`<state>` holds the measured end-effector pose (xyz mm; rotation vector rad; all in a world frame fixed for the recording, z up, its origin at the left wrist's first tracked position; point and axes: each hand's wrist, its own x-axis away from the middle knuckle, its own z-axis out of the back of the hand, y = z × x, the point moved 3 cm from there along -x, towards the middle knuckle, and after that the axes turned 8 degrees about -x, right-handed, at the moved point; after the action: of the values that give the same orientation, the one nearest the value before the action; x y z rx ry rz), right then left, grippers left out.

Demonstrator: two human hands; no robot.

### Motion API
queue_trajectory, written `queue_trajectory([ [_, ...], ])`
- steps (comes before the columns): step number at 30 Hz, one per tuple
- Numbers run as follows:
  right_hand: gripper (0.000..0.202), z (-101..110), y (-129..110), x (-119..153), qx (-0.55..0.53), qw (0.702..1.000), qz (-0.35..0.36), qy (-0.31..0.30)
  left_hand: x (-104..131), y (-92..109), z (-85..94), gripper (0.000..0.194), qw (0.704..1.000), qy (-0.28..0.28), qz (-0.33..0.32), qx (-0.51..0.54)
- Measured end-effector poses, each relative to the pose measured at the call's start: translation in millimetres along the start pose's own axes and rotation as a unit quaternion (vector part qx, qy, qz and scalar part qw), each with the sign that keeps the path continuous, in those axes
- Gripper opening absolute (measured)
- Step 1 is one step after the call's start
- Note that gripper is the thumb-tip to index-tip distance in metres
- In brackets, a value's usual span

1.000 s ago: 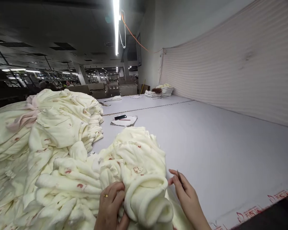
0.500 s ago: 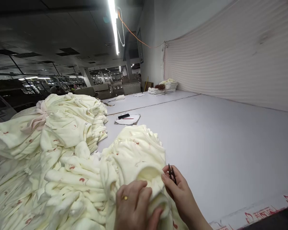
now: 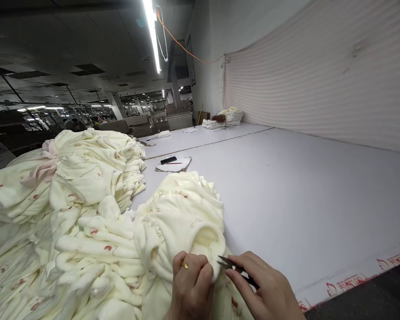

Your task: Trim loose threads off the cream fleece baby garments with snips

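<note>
A cream garment with small red prints [image 3: 186,213] lies heaped at the table's near side. My left hand [image 3: 192,284], with a ring on one finger, is closed on its fabric just below a round opening. To the right, my right hand [image 3: 263,284] grips small dark thread snips [image 3: 238,269]. The blades are slightly parted and point left, their tips close to the cloth edge beside my left hand. Whether the tips touch fabric I cannot tell.
A large pile of similar cream garments [image 3: 86,178] fills the left, with a pink strip [image 3: 42,171] around it. Papers [image 3: 183,165] with a black object [image 3: 168,160] lie on the white table [image 3: 303,191]. Folded stacks [image 3: 231,116] stand at the back by a striped curtain [image 3: 313,84].
My right hand has turned, bringing the snips from upright to pointing left at the cloth. My left hand has closed tighter on the fabric. The view has shifted slightly.
</note>
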<state>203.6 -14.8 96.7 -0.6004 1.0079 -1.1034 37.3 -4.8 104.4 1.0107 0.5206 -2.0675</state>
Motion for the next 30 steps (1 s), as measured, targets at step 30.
queue_trajectory([
  [30,0.025,-15,-5,-20,-0.104,0.994,-0.024,0.029,0,-22,3.9,0.038,0.748,-0.091,0.528,0.391],
])
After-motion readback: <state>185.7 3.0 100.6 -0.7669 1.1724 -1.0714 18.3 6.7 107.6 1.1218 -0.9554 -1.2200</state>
